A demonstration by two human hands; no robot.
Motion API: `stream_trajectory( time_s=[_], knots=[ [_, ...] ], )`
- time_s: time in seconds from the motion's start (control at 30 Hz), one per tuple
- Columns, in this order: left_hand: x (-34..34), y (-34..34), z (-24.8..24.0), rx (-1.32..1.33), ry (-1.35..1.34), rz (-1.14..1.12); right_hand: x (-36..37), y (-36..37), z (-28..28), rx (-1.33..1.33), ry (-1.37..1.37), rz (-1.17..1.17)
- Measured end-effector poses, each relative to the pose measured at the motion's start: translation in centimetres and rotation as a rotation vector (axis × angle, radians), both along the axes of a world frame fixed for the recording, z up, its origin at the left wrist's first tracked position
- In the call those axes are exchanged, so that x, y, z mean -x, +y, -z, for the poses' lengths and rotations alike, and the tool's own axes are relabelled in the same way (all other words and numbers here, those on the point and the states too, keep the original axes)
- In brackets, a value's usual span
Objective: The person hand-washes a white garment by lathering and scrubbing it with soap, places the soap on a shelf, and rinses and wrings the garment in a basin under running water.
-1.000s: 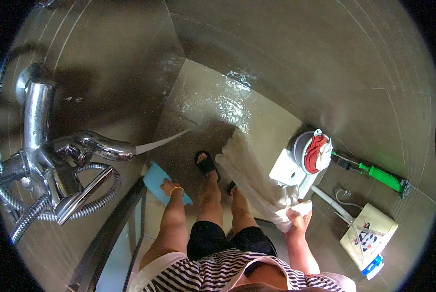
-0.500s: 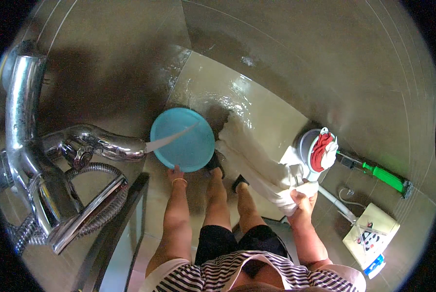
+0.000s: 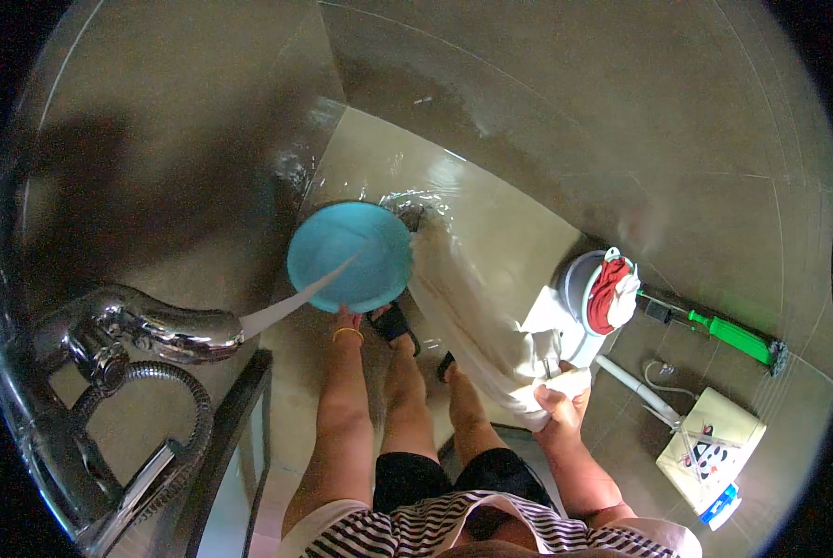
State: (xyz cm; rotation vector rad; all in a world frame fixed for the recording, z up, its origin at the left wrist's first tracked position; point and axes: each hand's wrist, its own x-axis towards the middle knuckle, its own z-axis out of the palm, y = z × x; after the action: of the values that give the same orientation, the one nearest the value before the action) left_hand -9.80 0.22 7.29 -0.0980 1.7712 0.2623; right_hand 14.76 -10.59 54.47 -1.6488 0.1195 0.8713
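A: Where is the person's left hand [image 3: 347, 317]?

B: At the near rim of a round blue basin [image 3: 318, 240], with the forearm reaching forward. The grip there is closed on the rim, though the rim hides part of the fingers, so how firmly it presses cannot be told.

A: And where is the basin itself?

B: In front of the person's feet, a little to the left, with its hollow facing up. A chrome tap [image 3: 170, 327] on the left sends a white stream of water [image 3: 291, 308] slanting over the rim and into it.

A: What does the right hand [image 3: 562, 407] have?

B: One end of a long white cloth [image 3: 468, 321]. That grip is curled tight, thumb across the bunched fabric. The rest slopes away toward the wet floor [image 3: 505, 223], its far end just beside the basin's right edge; whether the two touch cannot be told.

A: What stands about that hand?

B: Beyond it, a lilac container [image 3: 575, 281] carrying a red cloth [image 3: 603, 299]. Farther right lie a green-handled brush [image 3: 734, 340] and, nearer the person, a cream bin [image 3: 705, 456] with a panda picture.
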Motion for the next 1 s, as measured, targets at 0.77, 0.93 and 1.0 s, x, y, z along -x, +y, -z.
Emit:
stream_trajectory(
  time_s=[0.77, 0.93, 1.0],
  knots=[
    [-6.4, 3.1, -39.2, -0.737, -0.631, 0.989, 1.1, 1.9, -13.4, -0.063, -0.197, -0.340],
    [-4.2, 2.7, -47.5, -1.033, -0.645, 1.044, 3.7, 5.6, -15.5, -0.455, 0.245, -0.169],
    [-3.7, 3.0, -48.9, -1.103, -0.587, 0.994, 4.2, 8.3, -13.8, -0.500, 0.179, -0.156]
  ],
)
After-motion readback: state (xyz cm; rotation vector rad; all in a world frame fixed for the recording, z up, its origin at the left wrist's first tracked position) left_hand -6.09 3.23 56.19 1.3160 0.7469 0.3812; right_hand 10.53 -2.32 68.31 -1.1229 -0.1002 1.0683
